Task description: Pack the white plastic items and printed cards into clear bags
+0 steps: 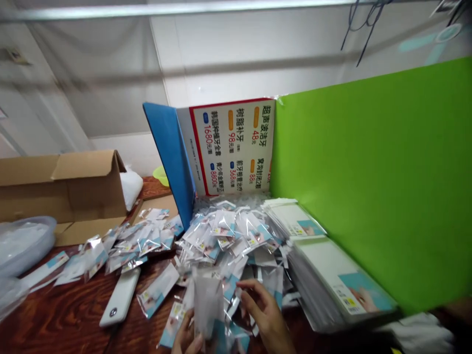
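At the bottom middle, my left hand (189, 335) is closed on a clear plastic packet (208, 302), which stands upright and looks whitish and blurred. Just right of it, my right hand (268, 317) has thumb and index finger pinched together. A small shiny bit shows at those fingertips, too unclear to name. Beyond both hands rises a loose heap of clear packets (224, 226) with white and blue cards inside. One single packet (158, 290) lies left of my hands. To the right is a neat stack of white and blue cards (354, 280).
A green panel (368, 187), a printed price board (232, 147) and a blue panel (169, 162) wall in the heap. Left are more packets (147, 241), a white power-bank-like slab (121, 297), a plastic basin (29, 246) and an open cardboard box (84, 196).
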Demonstrator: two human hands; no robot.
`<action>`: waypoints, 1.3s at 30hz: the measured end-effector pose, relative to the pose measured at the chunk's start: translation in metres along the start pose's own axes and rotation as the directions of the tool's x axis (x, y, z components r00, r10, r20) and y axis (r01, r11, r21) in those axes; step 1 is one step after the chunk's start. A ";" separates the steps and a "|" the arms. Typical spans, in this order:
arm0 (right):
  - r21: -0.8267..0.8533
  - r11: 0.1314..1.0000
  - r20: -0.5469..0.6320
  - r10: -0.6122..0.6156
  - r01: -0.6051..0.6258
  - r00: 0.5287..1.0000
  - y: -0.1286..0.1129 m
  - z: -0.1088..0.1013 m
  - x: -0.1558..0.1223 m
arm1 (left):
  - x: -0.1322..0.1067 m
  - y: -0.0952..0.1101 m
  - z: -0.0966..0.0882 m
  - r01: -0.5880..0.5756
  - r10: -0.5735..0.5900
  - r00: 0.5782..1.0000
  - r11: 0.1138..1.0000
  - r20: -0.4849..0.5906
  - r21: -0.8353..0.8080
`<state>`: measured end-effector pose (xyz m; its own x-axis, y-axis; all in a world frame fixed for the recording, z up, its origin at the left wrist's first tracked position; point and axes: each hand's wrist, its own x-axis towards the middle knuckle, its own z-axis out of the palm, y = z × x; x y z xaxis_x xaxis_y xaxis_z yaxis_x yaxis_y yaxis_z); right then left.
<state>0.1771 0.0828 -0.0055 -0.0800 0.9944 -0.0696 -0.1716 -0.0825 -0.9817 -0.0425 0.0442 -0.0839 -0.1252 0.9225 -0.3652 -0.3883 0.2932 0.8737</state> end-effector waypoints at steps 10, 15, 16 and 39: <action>-0.139 0.983 0.175 -0.095 0.120 0.980 0.009 0.007 -0.023 | -0.031 0.018 0.034 -0.054 0.017 0.978 0.983 0.209 0.175; -0.156 0.981 0.138 -0.091 0.113 0.986 0.013 -0.009 -0.024 | -0.030 0.008 0.035 -0.050 0.028 0.982 0.992 0.189 0.116; -0.154 0.981 0.155 -0.095 0.119 0.983 0.012 -0.014 -0.025 | -0.028 0.005 0.033 -0.048 0.024 0.985 0.990 0.173 0.135; -0.209 0.977 0.324 0.097 -0.029 0.941 -0.023 -0.074 0.010 | -0.020 0.033 0.021 0.009 -0.246 0.734 0.936 0.633 0.353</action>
<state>0.2529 0.0999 0.0036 -0.4103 0.9061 -0.1034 0.0402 -0.0953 -0.9946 -0.0330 0.0409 -0.0413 0.5818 0.7640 -0.2790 -0.0420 0.3708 0.9278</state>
